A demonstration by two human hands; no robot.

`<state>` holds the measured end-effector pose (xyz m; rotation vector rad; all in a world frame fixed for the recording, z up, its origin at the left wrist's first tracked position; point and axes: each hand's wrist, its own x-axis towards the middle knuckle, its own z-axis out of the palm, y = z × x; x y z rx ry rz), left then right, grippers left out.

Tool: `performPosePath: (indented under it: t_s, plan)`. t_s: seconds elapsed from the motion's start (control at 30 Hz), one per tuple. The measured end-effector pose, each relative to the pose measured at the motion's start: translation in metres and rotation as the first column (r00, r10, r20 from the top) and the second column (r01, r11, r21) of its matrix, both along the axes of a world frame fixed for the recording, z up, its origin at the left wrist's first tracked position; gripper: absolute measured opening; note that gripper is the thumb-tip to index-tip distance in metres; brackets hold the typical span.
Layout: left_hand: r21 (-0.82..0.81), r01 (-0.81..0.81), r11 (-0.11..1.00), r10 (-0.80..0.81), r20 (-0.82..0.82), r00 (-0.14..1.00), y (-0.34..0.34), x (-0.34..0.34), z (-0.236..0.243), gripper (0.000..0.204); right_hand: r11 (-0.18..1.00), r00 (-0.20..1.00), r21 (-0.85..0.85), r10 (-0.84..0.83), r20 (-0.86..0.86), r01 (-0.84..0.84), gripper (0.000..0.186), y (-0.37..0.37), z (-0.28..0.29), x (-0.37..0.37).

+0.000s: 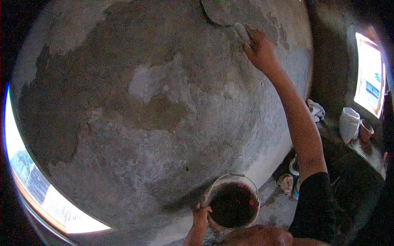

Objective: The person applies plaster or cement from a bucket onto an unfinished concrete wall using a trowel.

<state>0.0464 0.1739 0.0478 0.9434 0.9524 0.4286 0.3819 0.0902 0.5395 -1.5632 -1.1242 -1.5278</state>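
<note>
My right hand is raised high against the grey plastered wall and is closed on a pale trowel handle. The trowel's flat blade lies pressed on the wall at the top edge of the view. My left hand grips the rim of a round bucket that holds dark wet mortar, low in the view and close to the wall.
The wall bears dark damp patches and lighter dry ones. A bright window opening sits at the left, another at the right. A white bag, a white cloth and small containers lie on the floor at the right.
</note>
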Motion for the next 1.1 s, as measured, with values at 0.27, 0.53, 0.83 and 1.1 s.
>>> performPosePath:
  t_s: [0.27,0.53,0.83,1.1]
  plan:
    - [-0.001,-0.071,0.997,0.071,0.009,0.997,0.007,0.005,-0.019,0.068,0.979,0.990,-0.153,0.124,-0.065,-0.133,0.054,-0.033,-0.027,-0.040]
    - [0.433,-0.034,0.901,0.000,0.079,0.997,-0.018,0.000,0.025,0.037,1.000,0.992,-0.018,0.018,0.121,-0.016,0.051,-0.030,-0.002,0.020]
    - [0.427,0.014,0.904,-0.055,0.083,0.995,0.003,0.003,-0.031,0.044,0.995,0.998,-0.087,-0.056,0.014,0.057,0.049,-0.029,0.019,0.000]
    - [0.276,-0.026,0.961,-0.001,0.097,0.995,0.018,0.016,-0.044,0.045,0.983,0.996,-0.175,0.065,0.054,-0.055,0.050,-0.032,-0.003,-0.014]
